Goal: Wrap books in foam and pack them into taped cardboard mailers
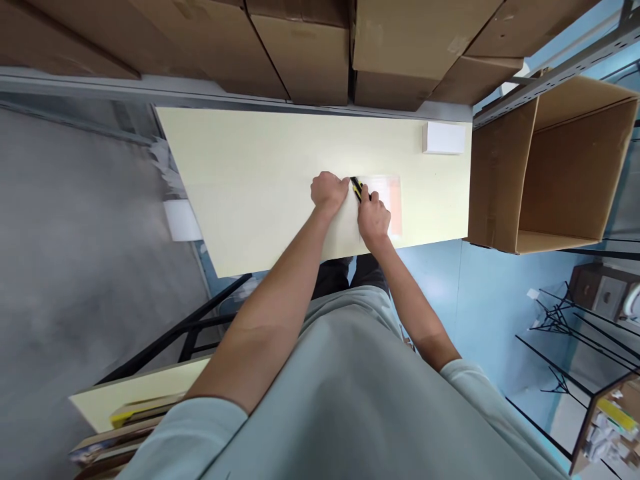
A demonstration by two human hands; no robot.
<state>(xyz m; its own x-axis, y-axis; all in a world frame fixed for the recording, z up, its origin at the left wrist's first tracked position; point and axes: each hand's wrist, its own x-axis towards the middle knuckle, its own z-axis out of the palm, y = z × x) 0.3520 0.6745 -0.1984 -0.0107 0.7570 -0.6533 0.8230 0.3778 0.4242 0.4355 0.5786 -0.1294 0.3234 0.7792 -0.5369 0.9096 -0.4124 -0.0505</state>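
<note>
A pale yellow table (250,173) lies below me. My right hand (373,217) is closed round a yellow-and-black utility knife (357,188), its tip pointing away from me. My left hand (329,191) is a loose fist just left of the knife, touching its far end. Under and to the right of the hands lies a flat, clear plastic-wrapped packet (391,203) with a pinkish tint. What the left fingers pinch is hidden.
A small white box (444,138) sits at the table's far right corner. An open cardboard box (555,167) stands on its side to the right. Stacked cartons (310,47) line the far edge. Another white box (182,220) lies on the floor left; wire racks (575,333) stand at right.
</note>
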